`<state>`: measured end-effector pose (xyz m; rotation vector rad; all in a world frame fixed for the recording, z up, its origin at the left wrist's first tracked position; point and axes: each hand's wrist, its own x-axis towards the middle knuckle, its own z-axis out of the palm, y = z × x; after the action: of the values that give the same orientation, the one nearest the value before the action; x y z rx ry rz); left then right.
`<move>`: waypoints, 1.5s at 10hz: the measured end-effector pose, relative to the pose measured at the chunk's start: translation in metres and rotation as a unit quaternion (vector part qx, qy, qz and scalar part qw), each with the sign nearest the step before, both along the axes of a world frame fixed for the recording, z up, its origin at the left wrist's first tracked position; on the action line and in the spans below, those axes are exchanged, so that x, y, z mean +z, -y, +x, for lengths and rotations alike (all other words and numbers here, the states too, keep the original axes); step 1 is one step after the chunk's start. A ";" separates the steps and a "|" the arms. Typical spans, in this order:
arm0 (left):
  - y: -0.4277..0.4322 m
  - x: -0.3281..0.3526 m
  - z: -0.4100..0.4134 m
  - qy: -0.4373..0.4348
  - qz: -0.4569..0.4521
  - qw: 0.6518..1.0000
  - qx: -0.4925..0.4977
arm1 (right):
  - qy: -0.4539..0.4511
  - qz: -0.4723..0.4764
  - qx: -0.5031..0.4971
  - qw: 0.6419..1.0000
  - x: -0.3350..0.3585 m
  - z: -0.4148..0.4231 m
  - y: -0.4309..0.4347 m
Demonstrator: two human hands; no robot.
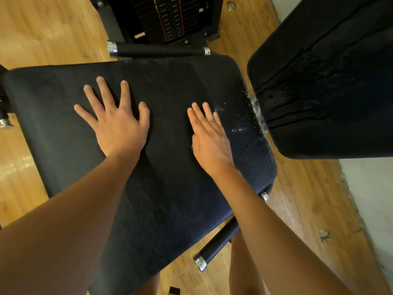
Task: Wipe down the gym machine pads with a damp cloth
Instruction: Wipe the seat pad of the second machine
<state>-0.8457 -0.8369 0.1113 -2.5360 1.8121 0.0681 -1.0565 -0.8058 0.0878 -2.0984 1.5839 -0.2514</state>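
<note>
Bent over a gym machine, a person sets both palms on its black seat pad (170,188). The left grip (119,126) lies flat with fingers spread wide, the right grip (209,137) lies flat with fingers straight and close together, and neither holds anything. No cloth shows in view, so the damp cloth the job calls for cannot be placed; nothing is seen under either palm. Just past the right grip's fingertips and to its outer side, a scatter of pale specks (240,126) runs toward the pad's edge. Beyond that edge is the back pad (329,81), marked with dark streaks and dots that look like moisture. Ahead of the left grip's fingertips, past the seat's far edge, lies a black handle bar (157,51) with chrome ends, and the weight stack (168,20) stands behind it. A second handle (219,243) juts out beneath the right forearm, over the wooden floor (42,28). The step in hand appears to be feeling or bracing the seat surface rather than wiping it. To do it well, the cloth likely needs fetching first. One grip should then steady the pad while the other draws the cloth in overlapping strokes toward the speckled corner and into the seam beside the back pad, where grit seems to gather
</note>
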 end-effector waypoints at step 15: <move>0.001 0.003 -0.001 0.001 -0.001 1.000 -0.001 | 0.013 -0.036 0.013 0.999 0.000 -0.046 -0.080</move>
<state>-0.8465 -0.8377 0.1138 -2.5335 1.8147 0.0640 -1.1025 -0.7257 0.0881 -2.1600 1.5532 -0.3296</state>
